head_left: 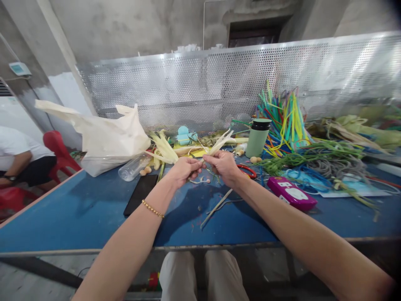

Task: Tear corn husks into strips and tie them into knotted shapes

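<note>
My right hand is closed in a pinch on a pale dried corn husk, whose split ends stick up past the fingers. Close beside it, my left hand has its fingertips pressed together; what lies between them is too small to make out. Behind the left hand is a wider pale-green husk bundle, and I cannot tell if the hand touches it. Red-handled scissors lie just beyond my right wrist. On the tabletop below the hands rest thin cut stalks.
A white plastic bag, a clear bottle and a black phone are at left. To the right stand a green tumbler, colourful strips, a purple box and green stems. A person sits far left.
</note>
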{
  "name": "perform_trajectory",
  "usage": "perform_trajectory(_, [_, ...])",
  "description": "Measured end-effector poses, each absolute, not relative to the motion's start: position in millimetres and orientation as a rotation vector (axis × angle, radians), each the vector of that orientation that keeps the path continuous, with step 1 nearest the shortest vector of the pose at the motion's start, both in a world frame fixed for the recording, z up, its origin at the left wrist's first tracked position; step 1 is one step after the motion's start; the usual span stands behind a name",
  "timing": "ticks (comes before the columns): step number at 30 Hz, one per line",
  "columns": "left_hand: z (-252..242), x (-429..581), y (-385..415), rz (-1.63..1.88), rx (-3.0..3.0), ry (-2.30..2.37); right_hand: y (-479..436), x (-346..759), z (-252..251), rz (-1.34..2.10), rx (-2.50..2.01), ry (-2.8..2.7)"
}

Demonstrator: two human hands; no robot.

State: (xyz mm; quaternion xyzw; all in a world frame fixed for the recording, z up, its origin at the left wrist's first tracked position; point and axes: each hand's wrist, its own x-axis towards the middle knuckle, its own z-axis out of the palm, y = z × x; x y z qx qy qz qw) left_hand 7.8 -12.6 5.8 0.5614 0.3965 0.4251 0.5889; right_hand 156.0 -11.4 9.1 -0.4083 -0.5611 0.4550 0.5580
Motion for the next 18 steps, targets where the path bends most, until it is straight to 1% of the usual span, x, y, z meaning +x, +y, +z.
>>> perform_trajectory(3, [4.8, 9.5, -10.7, 1.045, 1.327, 0.942, -7.2, 156.8, 4.7, 1.034, -1.007, -1.376])
perform_trajectory(5, [5.0, 9.4, -9.2, 1.062, 1.325, 0.971, -1.7, 160.6, 2.5, 0.947, -1.045, -1.469])
perform_trajectory(9, [5.8, 6.2, -5.5, 1.061, 1.311, 1.035, 10.3, 178.9, 5.4, 0.68, -1.207, -1.85])
perform_trajectory(11, [5.7, 4.7, -4.0, 1.069, 1.306, 1.068, 13.7, 191.9, 10.1, 0.61, -1.281, -2.044])
perform_trajectory(12, [5.5, 4.3, -3.5, 1.073, 1.304, 1.081, 14.5, 198.5, 12.5, 0.623, -1.291, -2.114])
perform_trajectory(14, [4.7, 3.7, -3.2, 1.077, 1.307, 1.1, 14.3, 209.7, 16.5, 0.799, -1.224, -2.212])
perform_trajectory(16, [3.7, 3.2, -3.3, 1.074, 1.313, 1.108, 12.5, 216.4, 18.8, 0.982, -1.122, -2.215])
perform_trajectory(18, [2.5, 2.8, -3.4, 1.063, 1.321, 1.115, 9.9, 217.4, 19.8, 1.066, -1.057, -2.186])
